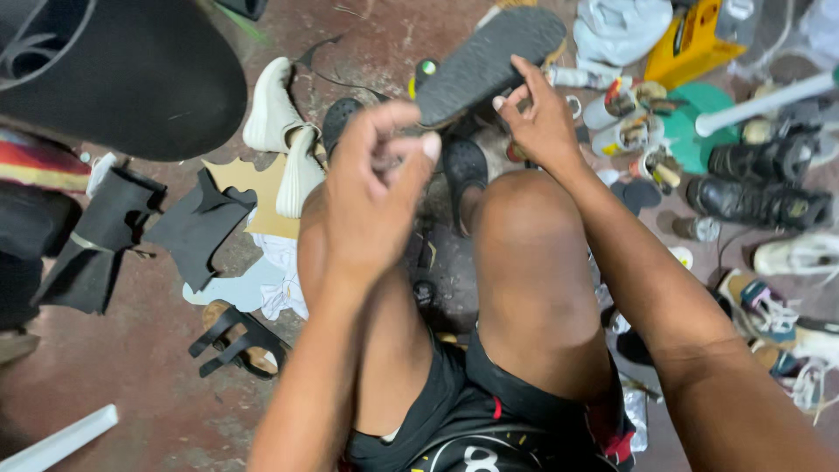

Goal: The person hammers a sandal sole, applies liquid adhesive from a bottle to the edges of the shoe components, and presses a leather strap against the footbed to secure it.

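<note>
Black rubber fills the upper middle of the frame: a shoe sole (pixel 489 59), tread side toward us, tilted up to the right. Our right hand (pixel 544 121) pinches its lower edge between thumb and fingers. Our left hand (pixel 376 188) is curled nearly closed just left of the sole's near end — whether it grips anything we cannot tell, since the knuckles hide the palm. Both knees rise below. Room is tight: white shoes (pixel 284 131) crowd the left, black shoes (pixel 756 183) and small cans (pixel 625 122) the right — only the lower left floor (pixel 131 376) lies open. A dark curved object (pixel 114 70) is cut off at the upper left.
</note>
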